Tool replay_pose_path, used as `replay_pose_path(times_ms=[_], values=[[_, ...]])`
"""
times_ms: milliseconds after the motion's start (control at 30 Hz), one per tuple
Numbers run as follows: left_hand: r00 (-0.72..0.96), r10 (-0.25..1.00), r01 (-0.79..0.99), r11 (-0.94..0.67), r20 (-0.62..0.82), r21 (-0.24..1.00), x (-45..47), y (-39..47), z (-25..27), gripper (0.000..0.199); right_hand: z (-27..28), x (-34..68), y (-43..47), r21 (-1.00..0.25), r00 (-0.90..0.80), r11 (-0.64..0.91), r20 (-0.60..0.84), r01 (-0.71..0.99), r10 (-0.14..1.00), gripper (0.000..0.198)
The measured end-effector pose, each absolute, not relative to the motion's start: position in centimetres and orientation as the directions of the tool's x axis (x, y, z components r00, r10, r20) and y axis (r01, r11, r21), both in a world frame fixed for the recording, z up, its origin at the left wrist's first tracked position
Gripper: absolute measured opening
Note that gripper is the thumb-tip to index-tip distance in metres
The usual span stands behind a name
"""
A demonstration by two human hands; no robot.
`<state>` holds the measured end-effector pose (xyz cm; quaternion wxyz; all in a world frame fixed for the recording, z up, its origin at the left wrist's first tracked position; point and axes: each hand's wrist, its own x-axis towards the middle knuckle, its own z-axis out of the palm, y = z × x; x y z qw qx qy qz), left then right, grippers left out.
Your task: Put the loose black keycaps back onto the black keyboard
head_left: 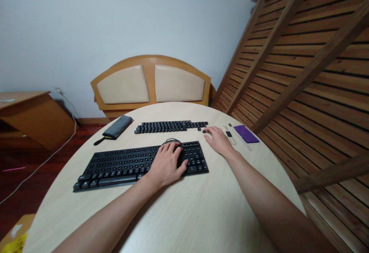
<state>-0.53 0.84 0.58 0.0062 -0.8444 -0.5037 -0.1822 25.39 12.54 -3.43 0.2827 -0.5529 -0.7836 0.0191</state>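
A black keyboard [123, 157] lies on the near left of the round table, with many of its keycaps off and bare switch posts showing. My left hand [167, 162] rests on its right part, fingers spread over the keys. Beyond the keyboard, loose black keycaps [161, 126] stand in ordered rows. My right hand [216, 139] is at the right end of these rows, thumb and fingertips closed at a small black keycap [204, 131] on the tabletop. To its right lie a wire keycap puller [228, 134] with a black handle and a thin, pale stick-like tool [240, 136].
A folded purple cloth [246, 134] lies at the table's right edge, and a grey zip pouch [118, 127] at the left. Behind the table [178, 109] is a padded wooden headboard [151, 78]. A slatted wooden frame [302, 72] leans on the right.
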Motion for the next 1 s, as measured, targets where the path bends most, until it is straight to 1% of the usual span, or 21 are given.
replay_pose_path(times_ms=[133,267,333,400,467,567,600,667,733,833,1000], values=[[0.455,0.821,0.822,-0.536,0.345,0.193,-0.7,0.9,0.0,0.042,-3.3,25.3,12.5,-0.391,-0.235,0.416,0.433,0.821,0.87,0.014],[0.475,0.824,0.82,-0.542,0.309,0.184,-0.7,0.9,0.0,0.051,-3.1,25.2,12.6,-0.427,-0.222,0.404,0.415,0.809,0.882,0.01],[0.477,0.83,0.826,-0.536,0.29,0.174,-0.7,0.9,0.0,0.052,-2.6,25.1,12.7,-0.508,-0.215,0.407,0.395,0.759,0.893,0.013],[0.475,0.833,0.831,-0.531,0.285,0.166,-0.7,1.0,-0.1,0.051,-1.5,25.0,12.6,-0.637,-0.237,0.42,0.356,0.646,0.904,0.018],[0.473,0.832,0.832,-0.53,0.289,0.164,-0.7,1.0,-0.2,0.051,0.1,24.6,12.2,-0.732,-0.326,0.425,0.286,0.533,0.901,0.024],[0.474,0.83,0.83,-0.533,0.294,0.166,-0.8,1.1,-0.4,0.052,2.9,23.8,11.0,-0.788,-0.541,0.399,0.101,0.468,0.835,0.032],[0.476,0.829,0.829,-0.534,0.293,0.164,-0.8,1.1,-0.4,0.052,3.7,23.5,10.5,-0.788,-0.609,0.395,0.031,0.473,0.792,0.032],[0.479,0.827,0.828,-0.537,0.293,0.16,-0.7,1.1,-0.4,0.051,5.0,22.8,9.5,-0.781,-0.718,0.43,-0.033,0.453,0.695,0.029],[0.481,0.825,0.827,-0.54,0.298,0.159,-0.7,1.0,-0.4,0.051,5.8,22.0,8.6,-0.777,-0.751,0.42,-0.099,0.469,0.653,0.028],[0.483,0.824,0.826,-0.541,0.297,0.159,-0.7,1.0,-0.3,0.051,6.0,21.1,7.6,-0.709,-0.725,0.427,-0.171,0.561,0.667,0.023],[0.483,0.827,0.826,-0.54,0.29,0.164,-0.7,1.0,-0.2,0.051,5.7,20.3,7.2,-0.603,-0.746,0.535,-0.158,0.592,0.647,0.018]])
